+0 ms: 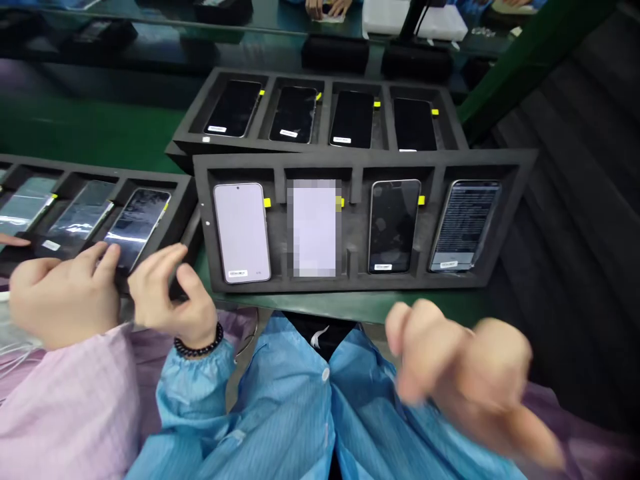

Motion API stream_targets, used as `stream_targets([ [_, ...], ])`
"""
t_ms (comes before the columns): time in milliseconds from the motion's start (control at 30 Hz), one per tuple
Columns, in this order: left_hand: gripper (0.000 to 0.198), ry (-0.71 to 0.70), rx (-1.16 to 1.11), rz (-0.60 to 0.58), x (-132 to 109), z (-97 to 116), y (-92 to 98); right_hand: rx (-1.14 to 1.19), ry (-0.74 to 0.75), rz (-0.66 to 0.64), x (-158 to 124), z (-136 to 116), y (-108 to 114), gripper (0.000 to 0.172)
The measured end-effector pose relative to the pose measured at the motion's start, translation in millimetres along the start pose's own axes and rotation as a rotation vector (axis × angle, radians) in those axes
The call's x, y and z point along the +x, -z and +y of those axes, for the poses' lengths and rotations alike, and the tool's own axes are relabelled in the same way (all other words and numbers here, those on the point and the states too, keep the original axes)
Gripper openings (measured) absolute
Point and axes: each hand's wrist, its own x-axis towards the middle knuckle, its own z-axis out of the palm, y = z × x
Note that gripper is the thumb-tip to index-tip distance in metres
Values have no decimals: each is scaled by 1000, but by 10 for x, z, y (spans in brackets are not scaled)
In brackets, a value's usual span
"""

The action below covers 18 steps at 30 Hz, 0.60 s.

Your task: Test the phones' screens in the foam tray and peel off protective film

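My left hand (173, 297), with a black bead bracelet at the wrist, hovers near the left end of a black foam tray (320, 288). Its fingers are bent with the thumb held apart, and it holds nothing. Blurred by motion, my right hand (460, 363) is raised in front of the tray's right end; its fingers look curled, but what they do is unclear. In the tray lie a phone with a white lit screen (241, 230), a pixelated bright-screened phone (314, 230), a dark phone (395, 223) and a phone showing lines of text (466, 220).
A second foam tray (193, 127) of dark phones sits behind. At left, a co-worker's hand (67, 293) in a pink sleeve is beside another phone tray (180, 193). A green post (535, 63) rises at right. Another person's hands (327, 8) show across the line.
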Motion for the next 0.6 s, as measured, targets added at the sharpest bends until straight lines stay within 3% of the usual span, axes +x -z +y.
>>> stream_targets([
  [100,30,-129,-9,-85,-322,-228,107,162,-61,-24,56,343,-255,22],
  [233,25,-245,47,-303,-614,-478,228,-135,-19,-127,9,613,-449,21],
  [300,24,-233,78,-422,-597,-497,247,-214,9,-123,-16,677,-498,25],
  [400,27,-127,48,-496,-385,-393,214,-259,18,-95,-14,712,-541,29],
  [500,32,-53,4,-497,-170,-240,149,-282,30,-83,20,714,-581,28],
  [600,39,-28,1,-414,-194,-194,111,-372,78,-95,47,729,-631,30],
])
